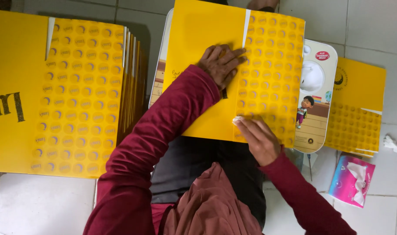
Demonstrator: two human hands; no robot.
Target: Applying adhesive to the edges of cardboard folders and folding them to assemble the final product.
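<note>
A yellow card folder lay across the person's lap on a small illustrated lap desk, its dotted flap folded over the plain panel. The left hand lay flat with fingers spread, pressing down beside the flap's edge; the right hand pinched a small white wad against the flap's lower edge, fingers pressed together on it. If the left hand's pressure eased, the flap could probably slide or spring up and the seam set crooked; rubbing hard could also crease the card. To the left a stack of matching yellow folders rested on the tiled floor. To the right lay another folder, a pink tissue pack with a white tissue showing at its opening, and a crumpled white scrap.
</note>
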